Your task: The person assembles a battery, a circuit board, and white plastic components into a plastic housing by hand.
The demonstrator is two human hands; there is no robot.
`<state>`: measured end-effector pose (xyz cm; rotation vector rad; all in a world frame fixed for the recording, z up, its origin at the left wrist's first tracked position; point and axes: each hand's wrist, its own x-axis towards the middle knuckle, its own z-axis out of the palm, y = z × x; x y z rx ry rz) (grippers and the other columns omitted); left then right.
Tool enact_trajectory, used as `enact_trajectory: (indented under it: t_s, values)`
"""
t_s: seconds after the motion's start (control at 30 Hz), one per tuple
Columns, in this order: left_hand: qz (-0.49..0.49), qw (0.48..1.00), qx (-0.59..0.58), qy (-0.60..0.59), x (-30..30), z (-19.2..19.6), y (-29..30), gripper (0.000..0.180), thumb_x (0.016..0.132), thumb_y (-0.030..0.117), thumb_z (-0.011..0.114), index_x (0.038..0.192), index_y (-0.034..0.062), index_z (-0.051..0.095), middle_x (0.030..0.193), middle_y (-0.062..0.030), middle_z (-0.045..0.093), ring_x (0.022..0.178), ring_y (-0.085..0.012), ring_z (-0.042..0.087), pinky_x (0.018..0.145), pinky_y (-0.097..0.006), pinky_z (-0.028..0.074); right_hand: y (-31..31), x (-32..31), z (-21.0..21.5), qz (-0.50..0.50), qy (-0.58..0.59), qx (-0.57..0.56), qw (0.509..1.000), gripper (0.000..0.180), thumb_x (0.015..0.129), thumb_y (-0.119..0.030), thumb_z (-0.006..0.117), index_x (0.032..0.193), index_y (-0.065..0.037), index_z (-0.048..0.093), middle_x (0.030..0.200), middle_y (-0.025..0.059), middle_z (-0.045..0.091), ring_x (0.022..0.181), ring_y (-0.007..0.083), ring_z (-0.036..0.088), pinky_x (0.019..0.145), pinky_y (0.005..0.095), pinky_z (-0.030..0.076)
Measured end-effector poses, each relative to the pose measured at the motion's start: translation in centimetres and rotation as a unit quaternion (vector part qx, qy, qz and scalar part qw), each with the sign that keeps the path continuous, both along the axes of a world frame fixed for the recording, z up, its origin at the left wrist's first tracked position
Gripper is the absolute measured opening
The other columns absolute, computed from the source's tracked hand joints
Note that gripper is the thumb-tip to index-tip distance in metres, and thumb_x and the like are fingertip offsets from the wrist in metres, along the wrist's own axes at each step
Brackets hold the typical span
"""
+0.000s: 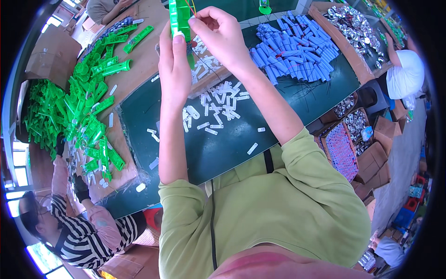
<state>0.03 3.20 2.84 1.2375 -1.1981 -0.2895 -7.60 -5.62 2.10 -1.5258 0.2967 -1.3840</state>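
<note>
the green plastic piece (180,17) is held raised at about twelve o'clock in the head view, above the dark green surface (223,149), with its long axis running roughly upright, from twelve toward six o'clock. the left hand (174,69) is closed around its lower end, thumb pressed flat against the near face, and so carries the piece. the right hand (222,35) comes in from about two o'clock and is pinched shut at the upper right edge of the piece, where thin red and yellow wires (191,6) show; whether the fingertips hold the wires or the plastic itself cannot be told. both hands touch the piece, the left below and the right beside and slightly above, so the piece lies between them rather than ahead of either. beneath the forearms, at about six o'clock from the hands, small white plastic parts (214,111) lie scattered on the surface. a heap of blue tubes (297,46) lies at three o'clock, and a pile of green housings (88,102) at nine o'clock on a brown tray (144,60). a person in a striped sleeve (79,237) sits at about seven o'clock.
</note>
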Motion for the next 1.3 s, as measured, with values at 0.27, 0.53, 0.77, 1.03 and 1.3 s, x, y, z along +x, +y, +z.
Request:
enact_trajectory:
  t_s: [0.27, 0.53, 0.77, 1.03, 1.3]
  values:
    - [0.0, 0.999, 0.0, 0.038, 0.9, -1.4, -1.0, 0.042, 0.099, 0.026, 0.032, 0.132, 0.0017, 0.038, 0.117, -0.0097, 0.052, 0.106, -0.0157, 0.049, 0.092, -0.029, 0.037, 1.3, 0.8, -1.5, -0.19, 0.072, -0.138, 0.969, 0.01, 0.075, -0.008, 0.063, 0.073, -0.003, 0.055, 0.058, 0.0071, 0.058, 0.053, 0.0209, 0.058, 0.05, 0.0318, 0.044]
    - [-0.004, 0.986, 0.025, 0.165, 2.1, -2.1, -1.4, 0.038, 0.098, 0.026, 0.033, 0.129, 0.0047, 0.042, 0.113, -0.0055, 0.053, 0.104, -0.0128, 0.049, 0.09, -0.029, 0.038, 2.3, 2.2, -2.9, -0.266, 0.142, -0.217, 0.928, 0.013, 0.074, -0.007, 0.063, 0.071, -0.005, 0.051, 0.056, 0.0052, 0.054, 0.055, 0.0226, 0.055, 0.055, 0.0348, 0.04]
    - [-0.109, 0.938, 0.017, 0.329, 2.4, -2.0, -1.5, 0.026, 0.096, 0.02, 0.04, 0.118, 0.0089, 0.047, 0.103, -0.0042, 0.056, 0.094, -0.0134, 0.055, 0.079, -0.03, 0.047, 3.0, 2.8, -2.9, -0.352, 0.151, -0.299, 0.874, 0.014, 0.072, -0.009, 0.064, 0.071, -0.007, 0.05, 0.061, 0.0028, 0.052, 0.061, 0.022, 0.052, 0.066, 0.0368, 0.036]
    - [-0.132, 0.93, 0.021, 0.343, 2.5, -2.1, -1.8, 0.023, 0.092, 0.013, 0.044, 0.115, 0.0096, 0.047, 0.098, -0.0028, 0.056, 0.089, -0.0118, 0.055, 0.075, -0.028, 0.048, 2.8, 2.4, -3.3, -0.364, 0.144, -0.311, 0.866, 0.013, 0.072, -0.009, 0.064, 0.071, -0.008, 0.051, 0.064, 0.0028, 0.053, 0.062, 0.0215, 0.051, 0.068, 0.0363, 0.036]
    - [-0.142, 0.94, 0.07, 0.302, 3.3, -2.4, -2.1, 0.023, 0.09, 0.012, 0.043, 0.112, 0.0041, 0.046, 0.096, -0.0103, 0.059, 0.08, -0.0164, 0.058, 0.071, -0.032, 0.049, -0.6, -3.6, -1.8, -0.223, 0.149, -0.264, 0.926, 0.004, 0.074, -0.008, 0.059, 0.077, -0.006, 0.058, 0.064, 0.0101, 0.056, 0.061, 0.0297, 0.057, 0.056, 0.0412, 0.041]
